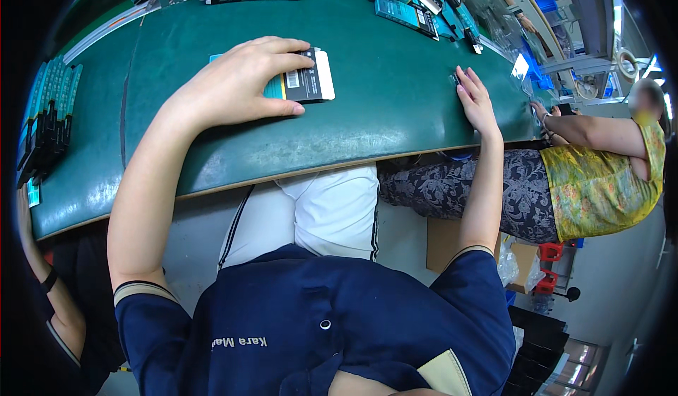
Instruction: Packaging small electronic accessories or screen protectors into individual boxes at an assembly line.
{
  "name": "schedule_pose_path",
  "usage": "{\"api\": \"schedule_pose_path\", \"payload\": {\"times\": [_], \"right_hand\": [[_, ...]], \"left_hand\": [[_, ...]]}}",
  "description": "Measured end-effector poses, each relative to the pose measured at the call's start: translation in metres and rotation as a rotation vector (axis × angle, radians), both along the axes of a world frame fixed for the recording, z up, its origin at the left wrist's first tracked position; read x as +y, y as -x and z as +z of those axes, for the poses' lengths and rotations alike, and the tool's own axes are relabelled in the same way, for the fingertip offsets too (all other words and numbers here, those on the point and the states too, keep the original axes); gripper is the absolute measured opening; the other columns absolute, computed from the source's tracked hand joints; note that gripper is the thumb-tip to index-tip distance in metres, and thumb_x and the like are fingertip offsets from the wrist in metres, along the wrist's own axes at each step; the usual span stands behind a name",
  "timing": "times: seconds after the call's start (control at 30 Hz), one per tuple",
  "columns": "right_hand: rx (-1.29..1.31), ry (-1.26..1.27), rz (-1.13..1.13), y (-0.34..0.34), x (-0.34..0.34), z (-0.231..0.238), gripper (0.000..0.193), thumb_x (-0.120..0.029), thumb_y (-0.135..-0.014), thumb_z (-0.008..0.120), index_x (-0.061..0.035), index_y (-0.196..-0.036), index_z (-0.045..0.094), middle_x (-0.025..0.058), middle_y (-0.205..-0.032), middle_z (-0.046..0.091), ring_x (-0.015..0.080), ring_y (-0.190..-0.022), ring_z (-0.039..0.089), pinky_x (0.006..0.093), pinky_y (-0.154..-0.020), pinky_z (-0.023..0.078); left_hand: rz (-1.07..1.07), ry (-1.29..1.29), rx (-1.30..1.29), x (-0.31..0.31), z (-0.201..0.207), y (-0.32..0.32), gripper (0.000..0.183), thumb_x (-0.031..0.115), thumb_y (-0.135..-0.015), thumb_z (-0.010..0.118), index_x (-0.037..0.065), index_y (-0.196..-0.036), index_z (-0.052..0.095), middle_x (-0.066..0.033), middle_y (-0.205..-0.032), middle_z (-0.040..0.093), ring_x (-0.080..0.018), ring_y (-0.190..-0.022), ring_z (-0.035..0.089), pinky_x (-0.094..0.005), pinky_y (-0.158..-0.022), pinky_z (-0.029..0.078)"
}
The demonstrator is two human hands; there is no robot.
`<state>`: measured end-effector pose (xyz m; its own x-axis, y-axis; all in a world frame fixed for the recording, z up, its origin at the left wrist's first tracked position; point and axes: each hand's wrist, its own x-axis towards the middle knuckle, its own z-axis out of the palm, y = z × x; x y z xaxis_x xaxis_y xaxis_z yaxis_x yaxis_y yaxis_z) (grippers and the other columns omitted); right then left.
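Note:
A flat black and teal cardboard box (308, 85) lies on the green tabletop, its pale end flap (324, 75) sticking out at the right. My left hand (244, 78) is spread across it from the left, fingers over its top and far side, thumb along the near edge; the hand hides much of the box. Farther right, my right hand (477, 103) rests low over the table with its fingers close together. A small dark, shiny thing (454, 79) shows at those fingertips, mostly covered, and I cannot make out its kind.
Upright teal and black boxes (53, 110) stand in a row at the left edge. More boxes (406, 16) lie piled along the back of the green table (353, 138). A co-worker (600, 177) sits at the right; another person's arm (62, 300) shows at the lower left.

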<state>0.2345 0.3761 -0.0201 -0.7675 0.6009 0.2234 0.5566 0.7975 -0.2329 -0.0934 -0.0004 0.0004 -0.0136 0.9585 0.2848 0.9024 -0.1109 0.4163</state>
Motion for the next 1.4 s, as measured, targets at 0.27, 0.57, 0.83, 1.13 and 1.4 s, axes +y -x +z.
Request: {"api": "schedule_pose_path", "payload": {"times": [0.27,0.57,0.83,1.13,1.4], "right_hand": [[0.02,0.009,0.017,0.025,-0.033,0.001,0.046,-0.028,-0.094,0.06,-0.0277,-0.14,0.057,0.023,-0.151,0.042,0.0386,-0.138,0.04,0.0428,-0.116,0.03],[0.329,0.304,0.1,0.082,-0.159,0.006,0.074,-0.019,-0.066,0.082,0.0007,-0.133,0.057,0.0195,-0.13,0.06,0.0314,-0.12,0.059,0.0388,-0.104,0.045],[0.006,0.266,0.7,0.101,-0.183,0.029,0.057,-0.022,-0.075,0.082,-0.004,-0.126,0.066,0.0138,-0.134,0.062,0.0334,-0.126,0.055,0.0519,-0.114,0.031],[1.124,0.762,0.694,0.165,-0.24,0.017,0.025,0.0,-0.096,0.052,0.006,-0.118,0.061,0.0214,-0.132,0.059,0.0288,-0.129,0.052,0.0409,-0.116,0.033],[1.02,1.621,0.553,0.177,-0.251,0.071,0.04,-0.008,-0.097,0.046,0.0119,-0.132,0.051,0.0183,-0.125,0.061,0.0232,-0.115,0.058,0.0357,-0.104,0.044]], "left_hand": [[-0.088,-0.044,-0.07,0.004,-0.006,-0.007,0.062,0.026,-0.068,0.085,0.003,-0.123,0.065,-0.016,-0.138,0.056,-0.0333,-0.127,0.053,-0.043,-0.106,0.045],[-0.014,-0.139,-0.008,0.013,-0.014,-0.024,0.065,0.028,-0.067,0.082,0.004,-0.125,0.065,-0.011,-0.13,0.062,-0.0283,-0.116,0.055,-0.0404,-0.105,0.042],[0.004,-0.112,0.002,0.009,-0.018,-0.026,0.074,0.037,-0.064,0.085,-0.001,-0.124,0.062,-0.014,-0.126,0.058,-0.0303,-0.117,0.054,-0.0417,-0.104,0.043],[-0.053,0.081,-0.048,0.015,0.005,-0.034,0.086,0.034,-0.059,0.087,0.001,-0.131,0.053,-0.0182,-0.132,0.054,-0.0358,-0.122,0.054,-0.0436,-0.107,0.041],[0.293,-0.816,-0.593,0.034,-0.001,-0.045,0.086,0.021,-0.065,0.094,0.007,-0.131,0.04,-0.0122,-0.125,0.054,-0.0213,-0.112,0.056,-0.0335,-0.096,0.046]]}}
